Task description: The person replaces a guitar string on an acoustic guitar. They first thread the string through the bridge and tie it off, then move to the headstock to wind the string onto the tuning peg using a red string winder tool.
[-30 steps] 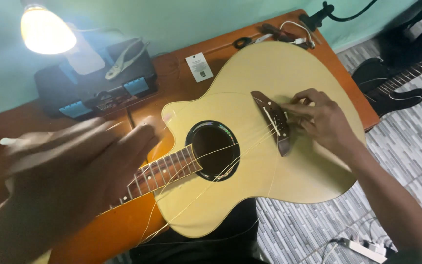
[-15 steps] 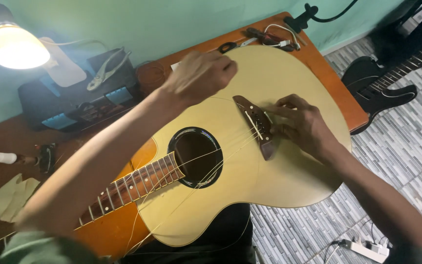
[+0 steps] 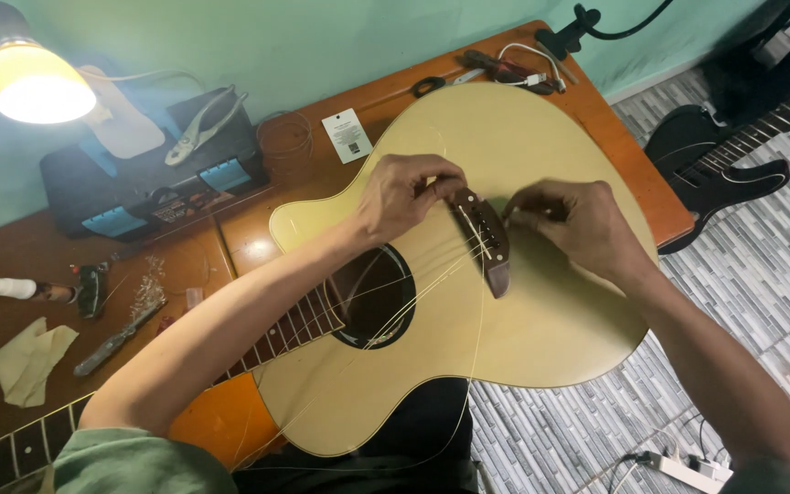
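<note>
acoustic guitar (image 3: 505,366) lies flat across the lap and wooden desk (image 3: 11,430), neck running down-left, loose strings (image 3: 432,284) slack over the soundhole. dark bridge (image 3: 485,240) sits between the 2 hands, long axis slanting top-left to bottom-right. left hand (image 3: 404,194) fingers pinched at the bridge's upper end, touching it; right hand (image 3: 578,224) just right of it, fingers clenched on something small, cannot tell what. both about equally near. 0.5 s ago the left hand was up past the bridge; now at it. far: black toolbox (image 3: 153,183), lit lamp (image 3: 34,82).
</note>
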